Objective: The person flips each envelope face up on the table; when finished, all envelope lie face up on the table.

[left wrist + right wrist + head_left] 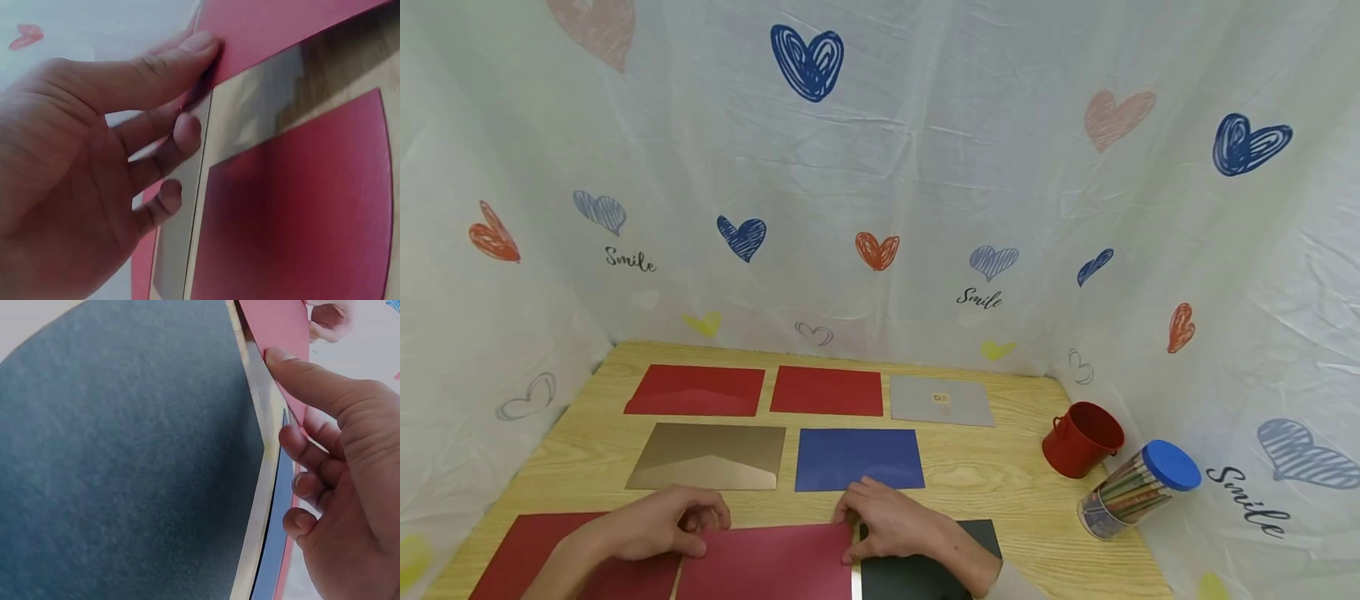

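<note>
Both hands hold a pinkish-red envelope (767,562) by its two far corners, its near part running out of the head view. My left hand (666,521) pinches the left corner between thumb and fingers. At the right corner, my right hand (891,521) pinches with its thumb on the near face, as the right wrist view shows; the other fingers (299,487) curl loosely. The envelope is tilted up off the wooden table. Beneath my left forearm lies a dark red envelope (512,554); a black envelope (895,579) lies partly under my right forearm.
Further back lie a gold envelope (703,450) and a blue one (857,458). Behind them are two red envelopes (700,390) and a grey one (940,412) with a small stamp. A red bucket (1067,446) and a blue-lidded pencil tub (1120,496) stand at right, near the curtain (1262,333).
</note>
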### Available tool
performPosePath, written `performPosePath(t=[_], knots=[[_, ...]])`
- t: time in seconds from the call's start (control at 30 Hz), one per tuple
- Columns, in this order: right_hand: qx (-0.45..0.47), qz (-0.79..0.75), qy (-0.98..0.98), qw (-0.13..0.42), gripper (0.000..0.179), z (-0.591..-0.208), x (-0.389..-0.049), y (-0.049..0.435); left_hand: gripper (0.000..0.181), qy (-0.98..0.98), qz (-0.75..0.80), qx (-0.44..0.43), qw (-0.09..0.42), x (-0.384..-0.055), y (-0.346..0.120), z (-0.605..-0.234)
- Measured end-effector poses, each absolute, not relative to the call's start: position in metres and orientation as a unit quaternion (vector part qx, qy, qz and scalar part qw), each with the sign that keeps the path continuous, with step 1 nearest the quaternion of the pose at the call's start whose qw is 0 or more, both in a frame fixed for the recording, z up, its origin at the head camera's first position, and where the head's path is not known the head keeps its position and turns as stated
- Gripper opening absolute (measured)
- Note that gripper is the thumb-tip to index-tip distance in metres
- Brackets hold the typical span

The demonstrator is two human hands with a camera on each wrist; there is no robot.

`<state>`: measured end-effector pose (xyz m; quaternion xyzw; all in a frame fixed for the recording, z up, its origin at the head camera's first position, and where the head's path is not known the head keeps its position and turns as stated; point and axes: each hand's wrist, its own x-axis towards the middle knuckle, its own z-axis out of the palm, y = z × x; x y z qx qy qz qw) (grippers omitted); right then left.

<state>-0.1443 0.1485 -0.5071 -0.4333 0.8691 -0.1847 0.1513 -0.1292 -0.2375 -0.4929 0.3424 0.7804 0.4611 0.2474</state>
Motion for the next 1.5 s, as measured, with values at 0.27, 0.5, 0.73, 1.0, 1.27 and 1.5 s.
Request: performPosePath(t=[0.27,0.5,0.73,1.0,1.27,1.5], knots=[[-0.393,-0.217,0.872,0.196,0.042,-0.5,-0.143,0.146,0.026,0.748,0.49,0.353,0.276,-0.129,-0.251,-0.492],[-0.4,-0.234,0.866,0.19,0.04,-0.503,-0.144,0.146,0.027,0.743,0.497,0.333,0.299,-0.127,-0.257,-0.491],[-0.447,-0.228,0.849,0.166,0.031,-0.507,-0.146,0.151,0.037,0.725,0.515,0.34,0.306,-0.129,-0.263,-0.492],[-0.466,-0.213,0.843,0.161,0.034,-0.508,-0.146,0.152,0.038,0.727,0.515,0.354,0.284,-0.127,-0.269,-0.492],[-0.46,-0.203,0.852,0.142,0.033,-0.507,-0.146,0.152,0.042,0.722,0.516,0.377,0.264,-0.127,-0.271,-0.49],[-0.444,-0.204,0.858,0.156,0.038,-0.507,-0.146,0.152,0.042,0.715,0.527,0.38,0.259,-0.128,-0.271,-0.49]])
